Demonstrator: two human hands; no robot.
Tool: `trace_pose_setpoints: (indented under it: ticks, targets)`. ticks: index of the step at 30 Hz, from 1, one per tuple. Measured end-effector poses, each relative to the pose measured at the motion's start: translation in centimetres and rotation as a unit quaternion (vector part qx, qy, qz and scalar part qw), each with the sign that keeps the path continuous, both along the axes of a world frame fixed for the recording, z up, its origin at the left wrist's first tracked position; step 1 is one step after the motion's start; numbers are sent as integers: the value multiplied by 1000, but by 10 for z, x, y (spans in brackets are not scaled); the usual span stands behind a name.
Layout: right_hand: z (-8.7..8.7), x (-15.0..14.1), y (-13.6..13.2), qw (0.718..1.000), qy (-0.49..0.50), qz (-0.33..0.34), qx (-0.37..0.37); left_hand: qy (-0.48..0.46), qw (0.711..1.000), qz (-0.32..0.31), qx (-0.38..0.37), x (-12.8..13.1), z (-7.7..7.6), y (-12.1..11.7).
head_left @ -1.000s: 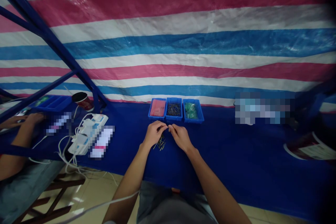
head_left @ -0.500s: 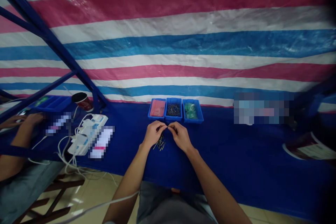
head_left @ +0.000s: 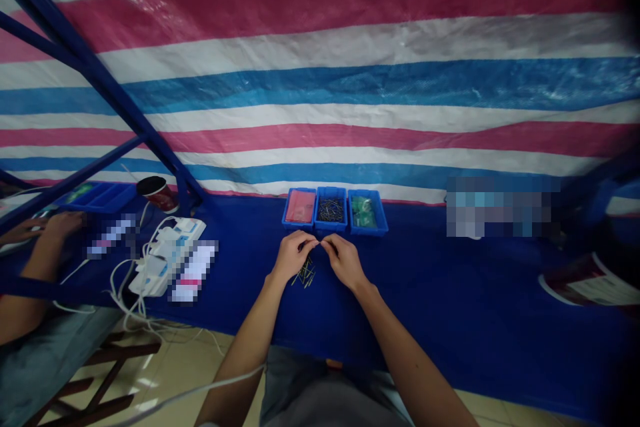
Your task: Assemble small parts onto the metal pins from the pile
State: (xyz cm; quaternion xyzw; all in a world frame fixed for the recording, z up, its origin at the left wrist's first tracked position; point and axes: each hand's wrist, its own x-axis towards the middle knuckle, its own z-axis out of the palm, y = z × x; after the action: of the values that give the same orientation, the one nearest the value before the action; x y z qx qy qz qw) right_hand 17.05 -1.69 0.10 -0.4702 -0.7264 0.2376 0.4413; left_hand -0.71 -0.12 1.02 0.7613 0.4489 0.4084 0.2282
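Note:
My left hand and my right hand meet fingertip to fingertip above the blue tabletop. Both are closed in a pinch; whatever sits between the fingers is too small to name. Beside my left hand lies a loose pile of thin, brass-coloured screw-like pieces. Just beyond my hands three blue bins stand side by side. Pink plastic bags fill the left bin, dark screw-like pieces the middle one, and green-and-clear plastic packets the right one.
To the left lie a white power strip with tangled cables, a blurred-out phone and a dark red cup. Another person's hand works farther left. A blue metal frame slants there. A round tub stands at right.
Almost nothing differs. My right hand's fingertips have shifted very slightly to the right; my left hand and the pile look the same.

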Motion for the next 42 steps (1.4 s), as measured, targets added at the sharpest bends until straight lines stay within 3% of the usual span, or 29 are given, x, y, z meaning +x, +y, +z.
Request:
trace_pose_setpoints:
  ticks: [8,21,42]
  targets:
    - [-4,1,1,999,-41,-30,-16,7,1000,-7,1,1,-1,0]
    - [-2,0,0,1000,29,3,-1,3,1000,-1,-3,0,1,0]
    - [-4,1,2,998,-53,-30,-22,5,1000,1,2,1,1,-1]
